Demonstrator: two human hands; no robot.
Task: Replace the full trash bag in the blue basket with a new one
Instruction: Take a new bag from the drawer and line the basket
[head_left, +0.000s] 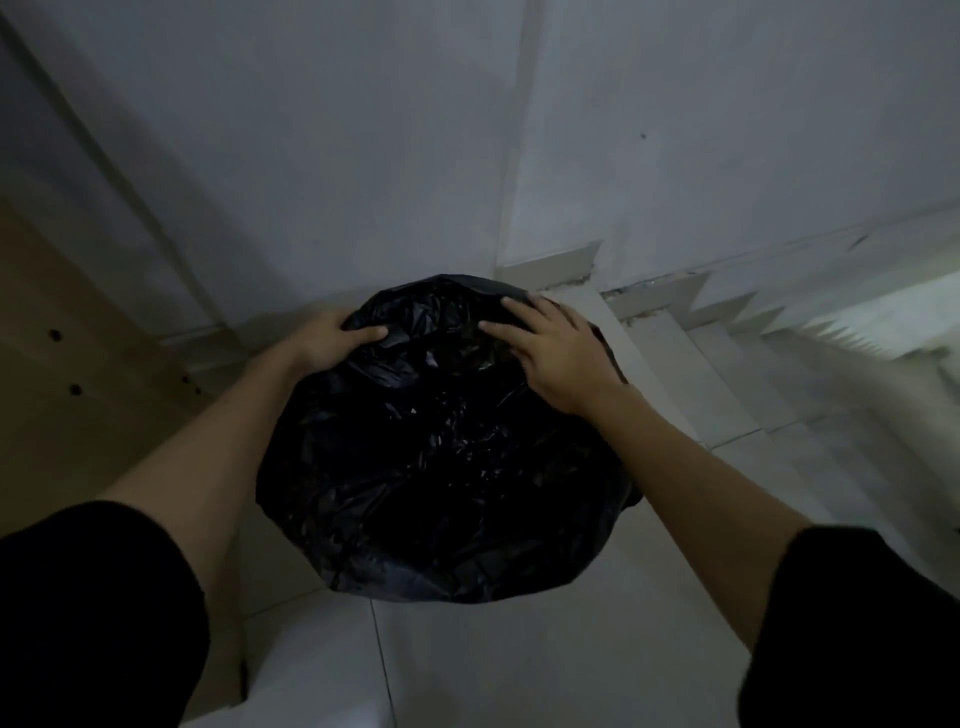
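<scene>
Black sleeves frame the near edge, and between my forearms sits the black trash bag (441, 457), bulging and crinkled, standing on the pale tiled floor (519, 665) against the wall; the blue basket is not visible, so I cannot tell whether it is under the plastic. Thin, slick and soft, the bag looks full and likely heavy, so I would gather it at the far top, where the film bunches. There my left hand (332, 340) curls onto the rim, thumb pressing a fold, while my right hand (545, 345) lies spread and flat, gripping nothing.
</scene>
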